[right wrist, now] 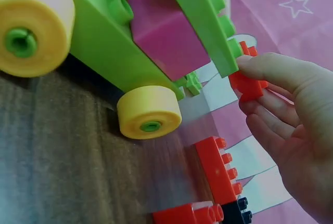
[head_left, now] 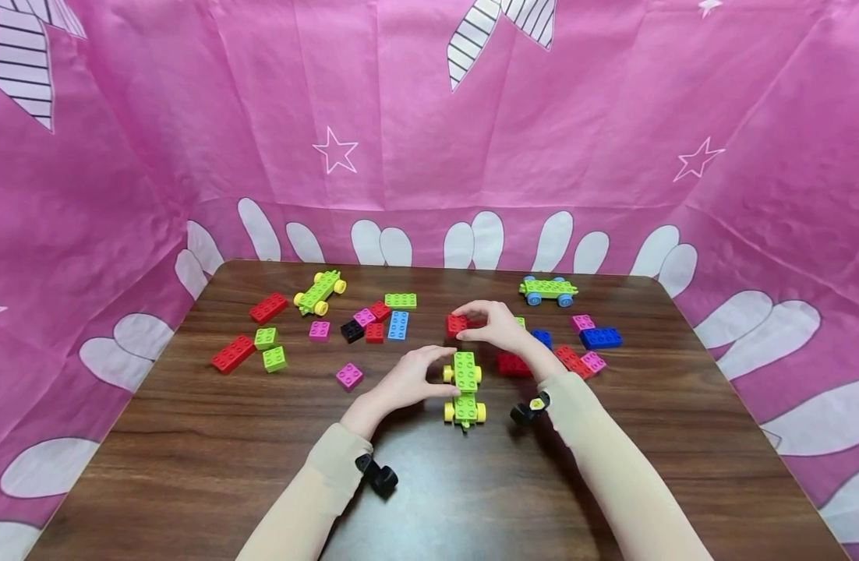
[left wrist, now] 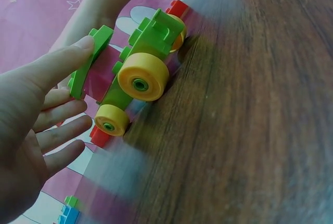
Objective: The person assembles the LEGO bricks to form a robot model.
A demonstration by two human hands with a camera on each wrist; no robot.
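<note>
My left hand (head_left: pixel 408 380) spans a lime-green studded brick (head_left: pixel 464 369), thumb at its near end and index finger at its far end. That brick sits on a pink brick (right wrist: pixel 167 31), which stands on a lime-green toy car base (head_left: pixel 464 411) with yellow wheels (left wrist: pixel 143 77). Just beyond the car, my right hand (head_left: pixel 496 326) pinches a small red brick (head_left: pixel 456 326) between thumb and fingers. In the right wrist view this red brick (right wrist: pixel 250 84) shows partly behind the thumb.
Loose red, green, pink, black and light-blue bricks (head_left: pixel 397 326) lie to the left. Blue bricks (head_left: pixel 601 337) and red bricks (head_left: pixel 572 361) lie right, partly behind the right forearm. A yellow-wheeled car base (head_left: pixel 320 293) and a blue-wheeled one (head_left: pixel 549 290) stand at the back.
</note>
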